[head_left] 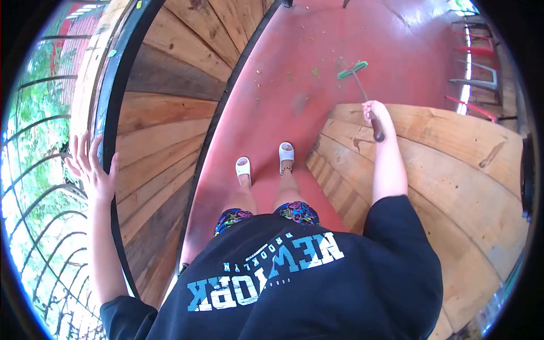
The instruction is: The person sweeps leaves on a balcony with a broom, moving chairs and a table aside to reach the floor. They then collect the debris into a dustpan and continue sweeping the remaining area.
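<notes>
While you stand on the red floor [317, 34] between two wooden tops, your right hand [375, 112] is wrapped tight round the broom [362, 86], fist closed near the top of the dark handle. From that hand the handle runs away from you and a bit to the left, down to the green brush head [352, 69], which sits on the floor well ahead of your knuckles. Little leaves [286, 76] and scraps are scattered on the floor to the left of the brush head. Right under that hand and forearm is the edge of the bench [453, 170], all pale planks.

Your left hand [90, 167] is wide open, fingers spread, holding nothing. It's out at arm's length to your side, with the thumb right at the dark metal rim [116, 113] of the table [164, 113]. Can't tell if the palm actually presses on it or just hovers. On the outer side of the fingers are curved black bars [45, 187] with greenery behind them.

Between the two hands and lower down, your feet are in white sandals [286, 153], side by side on the floor. Far past the right hand, off to its right, a few chairs [479, 56] stand in the corner.
</notes>
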`<state>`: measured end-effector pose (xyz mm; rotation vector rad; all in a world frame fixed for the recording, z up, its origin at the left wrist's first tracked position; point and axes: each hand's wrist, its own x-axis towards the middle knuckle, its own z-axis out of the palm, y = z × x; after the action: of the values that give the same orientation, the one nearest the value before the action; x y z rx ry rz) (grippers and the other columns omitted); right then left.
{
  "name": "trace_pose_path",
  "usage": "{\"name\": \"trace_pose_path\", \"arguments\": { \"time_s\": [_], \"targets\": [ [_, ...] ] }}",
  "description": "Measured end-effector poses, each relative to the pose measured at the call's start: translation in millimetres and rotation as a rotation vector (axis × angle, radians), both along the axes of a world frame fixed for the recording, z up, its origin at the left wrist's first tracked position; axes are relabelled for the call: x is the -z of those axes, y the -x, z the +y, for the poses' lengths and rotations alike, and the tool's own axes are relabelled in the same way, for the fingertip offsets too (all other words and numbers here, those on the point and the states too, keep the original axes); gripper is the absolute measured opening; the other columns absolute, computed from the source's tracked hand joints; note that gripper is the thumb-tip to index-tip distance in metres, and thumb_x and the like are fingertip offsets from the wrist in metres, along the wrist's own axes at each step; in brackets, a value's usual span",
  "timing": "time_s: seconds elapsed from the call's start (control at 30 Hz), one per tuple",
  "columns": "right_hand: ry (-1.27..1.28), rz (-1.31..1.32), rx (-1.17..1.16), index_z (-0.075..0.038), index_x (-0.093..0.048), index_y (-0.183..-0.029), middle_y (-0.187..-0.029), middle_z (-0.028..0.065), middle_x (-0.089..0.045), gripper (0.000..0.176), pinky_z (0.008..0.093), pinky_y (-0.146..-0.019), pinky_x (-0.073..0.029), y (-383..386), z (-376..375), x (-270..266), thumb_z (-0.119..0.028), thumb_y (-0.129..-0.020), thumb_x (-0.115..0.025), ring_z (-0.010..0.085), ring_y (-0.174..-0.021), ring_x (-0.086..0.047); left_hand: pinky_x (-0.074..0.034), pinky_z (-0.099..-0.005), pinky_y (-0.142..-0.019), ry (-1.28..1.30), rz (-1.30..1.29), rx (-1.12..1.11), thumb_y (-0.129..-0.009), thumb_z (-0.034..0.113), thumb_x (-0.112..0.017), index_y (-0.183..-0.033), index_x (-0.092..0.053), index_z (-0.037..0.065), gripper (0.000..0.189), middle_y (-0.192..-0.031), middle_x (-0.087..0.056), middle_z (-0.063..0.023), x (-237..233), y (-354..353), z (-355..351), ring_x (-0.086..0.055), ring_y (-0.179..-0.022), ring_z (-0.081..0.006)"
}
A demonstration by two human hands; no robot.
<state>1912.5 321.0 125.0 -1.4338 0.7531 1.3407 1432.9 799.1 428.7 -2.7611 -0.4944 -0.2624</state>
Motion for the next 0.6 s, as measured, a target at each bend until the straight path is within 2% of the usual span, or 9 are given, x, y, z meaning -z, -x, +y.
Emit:
{"name": "trace_pose_path", "arguments": {
  "time_s": [0.03,0.07,0.2,0.23,0.3,0.4,0.47,0.53,0.6],
  "targets": [
    [0.015,-0.159,-0.074,-0.013,-0.045,-0.068,-0.049,-0.0068,-0.039,0.013,0.0217,-0.035,-0.030,9,4,-5,-0.011,-0.081,-0.042,0.0039,-0.038,-0.036,-0.006,-0.0554,-0.102,0.000,0.004,-0.013,-0.080,0.028,-0.059,-0.127,-0.036,0.020,0.054,-0.136,-0.030,-0.0076,0,1,1,-0.021,-0.131,-0.0285],
    [0.060,-0.303,-0.098,-0.011,-0.049,-0.064,-0.048,-0.0052,-0.040,0.017,0.0238,-0.035,-0.032,22,6,-9,-0.011,-0.081,-0.042,0.0065,-0.038,-0.037,-0.005,-0.0554,-0.102,-0.001,0.014,-0.024,-0.080,0.028,-0.059,-0.128,-0.036,0.020,0.054,-0.136,-0.030,-0.0075,0,1,1,-0.021,-0.131,-0.0284],
    [0.144,-0.457,-0.572,-0.003,-0.055,-0.068,-0.051,0.0030,-0.050,0.012,0.0261,-0.036,-0.034,81,36,-46,-0.012,-0.076,-0.055,0.0129,-0.040,-0.045,-0.006,-0.0555,-0.101,-0.024,-0.003,-0.049,-0.080,0.029,-0.059,-0.129,-0.035,0.020,0.056,-0.135,-0.032,-0.0071,0,1,0,-0.022,-0.131,-0.0272],
    [0.146,-0.419,-0.645,-0.003,-0.055,-0.069,-0.052,0.0036,-0.051,0.010,0.0262,-0.036,-0.036,98,46,-49,-0.011,-0.074,-0.058,0.0128,-0.041,-0.047,-0.005,-0.0536,-0.101,0.017,-0.051,-0.053,-0.075,0.026,-0.064,-0.126,-0.039,0.021,0.057,-0.135,-0.032,-0.0049,2,2,2,-0.023,-0.130,-0.0257],
    [0.098,-0.344,-0.763,-0.002,-0.055,-0.073,-0.055,0.0042,-0.053,0.009,0.0266,-0.037,-0.039,133,60,-49,-0.008,-0.072,-0.060,0.0127,-0.043,-0.049,-0.007,-0.0548,-0.100,0.006,-0.025,-0.079,-0.076,0.026,-0.064,-0.125,-0.040,0.021,0.056,-0.134,-0.033,-0.0045,-2,-1,-3,-0.024,-0.129,-0.0255],
    [0.004,-0.128,-0.907,0.001,-0.056,-0.083,-0.058,0.0040,-0.054,0.014,0.0271,-0.038,-0.042,182,64,-15,-0.005,-0.071,-0.061,0.0118,-0.045,-0.052,-0.008,-0.0535,-0.101,-0.008,-0.003,-0.089,-0.077,0.028,-0.062,-0.127,-0.038,0.021,0.056,-0.134,-0.033,-0.0046,-3,-5,-3,-0.024,-0.129,-0.0248],
    [-0.022,-0.116,-1.167,0.000,-0.056,-0.073,-0.053,0.0073,-0.054,0.009,0.0306,-0.040,-0.044,236,79,-17,-0.006,-0.070,-0.061,0.0167,-0.046,-0.053,-0.009,-0.0522,-0.101,-0.022,-0.005,-0.098,-0.078,0.028,-0.061,-0.127,-0.037,0.020,0.056,-0.134,-0.033,-0.0044,-3,0,-1,-0.025,-0.129,-0.0243],
    [-0.100,0.005,-1.197,-0.001,-0.058,-0.073,-0.055,0.0073,-0.056,0.011,0.0313,-0.040,-0.044,268,76,-9,-0.009,-0.069,-0.064,0.0171,-0.046,-0.055,-0.009,-0.0511,-0.101,-0.017,-0.025,-0.086,-0.078,0.028,-0.061,-0.127,-0.037,0.020,0.055,-0.133,-0.033,-0.0038,-1,3,1,-0.026,-0.129,-0.0237],
    [-0.124,-0.020,-1.420,0.001,-0.058,-0.088,-0.059,0.0050,-0.056,0.017,0.0280,-0.041,-0.042,292,81,-12,-0.006,-0.073,-0.061,0.0121,-0.047,-0.052,-0.010,-0.0512,-0.100,-0.029,-0.039,-0.082,-0.077,0.030,-0.062,-0.125,-0.039,0.021,0.054,-0.132,-0.035,-0.0030,0,3,2,-0.027,-0.128,-0.0232]
  ]
}}
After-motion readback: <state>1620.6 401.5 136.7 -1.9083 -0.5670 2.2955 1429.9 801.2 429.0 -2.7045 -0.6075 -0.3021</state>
